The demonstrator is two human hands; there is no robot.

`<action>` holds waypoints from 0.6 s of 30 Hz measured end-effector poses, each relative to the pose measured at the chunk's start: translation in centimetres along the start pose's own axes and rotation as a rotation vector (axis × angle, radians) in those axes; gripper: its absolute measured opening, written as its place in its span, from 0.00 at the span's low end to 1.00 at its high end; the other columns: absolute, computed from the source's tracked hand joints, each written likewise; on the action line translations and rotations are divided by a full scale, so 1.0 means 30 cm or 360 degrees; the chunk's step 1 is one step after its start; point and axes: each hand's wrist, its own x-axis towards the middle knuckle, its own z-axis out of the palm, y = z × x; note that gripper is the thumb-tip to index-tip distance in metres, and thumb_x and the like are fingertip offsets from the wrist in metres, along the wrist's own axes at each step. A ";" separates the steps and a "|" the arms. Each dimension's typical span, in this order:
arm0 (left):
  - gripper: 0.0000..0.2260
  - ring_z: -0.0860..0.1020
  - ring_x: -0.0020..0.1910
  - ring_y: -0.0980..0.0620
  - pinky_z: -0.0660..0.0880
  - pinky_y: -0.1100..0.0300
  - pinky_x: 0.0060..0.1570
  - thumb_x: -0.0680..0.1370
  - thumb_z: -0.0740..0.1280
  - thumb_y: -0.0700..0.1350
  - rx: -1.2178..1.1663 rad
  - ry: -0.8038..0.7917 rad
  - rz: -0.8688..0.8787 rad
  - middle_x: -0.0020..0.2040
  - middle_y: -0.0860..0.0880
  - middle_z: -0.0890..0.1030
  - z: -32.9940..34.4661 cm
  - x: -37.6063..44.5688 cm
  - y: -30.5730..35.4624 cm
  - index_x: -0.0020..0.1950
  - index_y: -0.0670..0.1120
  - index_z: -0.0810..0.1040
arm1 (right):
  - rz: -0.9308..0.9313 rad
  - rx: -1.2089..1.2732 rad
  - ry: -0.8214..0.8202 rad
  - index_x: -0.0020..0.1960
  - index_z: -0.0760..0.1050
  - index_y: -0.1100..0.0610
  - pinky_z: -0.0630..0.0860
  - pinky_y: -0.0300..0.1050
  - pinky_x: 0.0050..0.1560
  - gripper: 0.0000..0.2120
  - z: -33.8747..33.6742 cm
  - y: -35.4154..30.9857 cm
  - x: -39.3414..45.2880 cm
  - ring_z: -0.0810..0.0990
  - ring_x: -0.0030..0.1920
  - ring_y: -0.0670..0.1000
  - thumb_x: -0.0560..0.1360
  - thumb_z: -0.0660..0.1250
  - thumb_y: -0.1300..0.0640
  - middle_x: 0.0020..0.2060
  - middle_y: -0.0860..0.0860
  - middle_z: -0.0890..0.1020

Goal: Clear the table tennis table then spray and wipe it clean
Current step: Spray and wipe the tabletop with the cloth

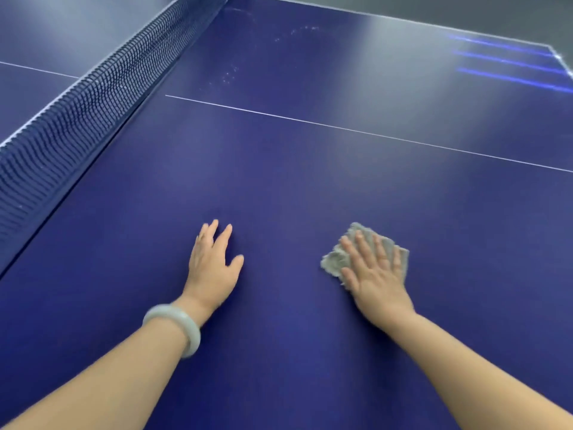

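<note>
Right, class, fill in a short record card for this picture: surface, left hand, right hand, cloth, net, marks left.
surface: blue table tennis table
left hand: flat on the table, holds nothing
right hand: fingers straight, pressing the cloth
cloth: grey, crumpled, under the right hand
net: up, left of the hands
marks left: white specks beyond the centre line

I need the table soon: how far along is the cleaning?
Clearing looks done: nothing lies on the visible table but the cloth. Wiping is in hand: the right hand presses the grey cloth flat, the left hand braces beside it. Left: white specks near the net.
</note>
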 end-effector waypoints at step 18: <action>0.51 0.20 0.70 0.52 0.24 0.51 0.69 0.70 0.62 0.72 0.0606 -0.0411 0.0023 0.71 0.53 0.20 0.053 -0.354 -0.089 0.73 0.57 0.25 | 0.0564 0.0114 0.0083 0.80 0.43 0.44 0.34 0.58 0.75 0.26 -0.012 0.175 -0.238 0.37 0.78 0.48 0.83 0.44 0.44 0.79 0.44 0.43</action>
